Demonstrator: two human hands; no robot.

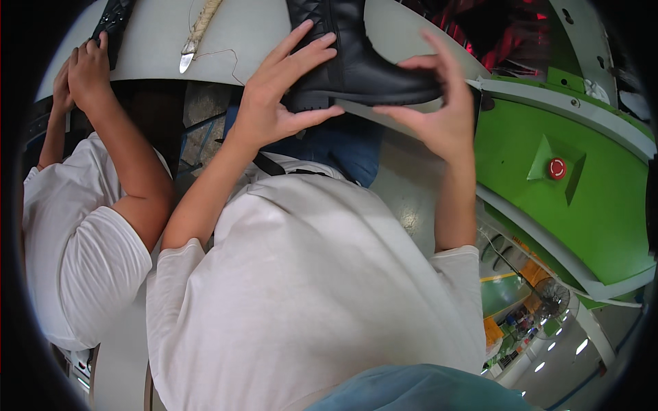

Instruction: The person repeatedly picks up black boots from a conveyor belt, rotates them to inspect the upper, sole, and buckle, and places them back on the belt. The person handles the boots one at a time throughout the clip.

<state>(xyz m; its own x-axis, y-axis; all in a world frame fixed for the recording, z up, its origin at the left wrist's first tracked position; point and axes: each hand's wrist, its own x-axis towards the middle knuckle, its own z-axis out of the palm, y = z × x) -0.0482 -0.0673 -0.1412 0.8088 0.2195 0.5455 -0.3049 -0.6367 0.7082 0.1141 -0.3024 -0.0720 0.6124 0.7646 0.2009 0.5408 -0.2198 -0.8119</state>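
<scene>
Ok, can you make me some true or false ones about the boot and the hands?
1. The boot is black. True.
2. Both hands are on the boot. True: the left hand is at its heel end and the right hand at its toe.
3. The red button sits on a blue panel. False: it sits on a green panel.
4. The knife is in the right hand. False: it lies on the table, held by no hand.
5. The person beside wears a white sleeve. True.
</scene>
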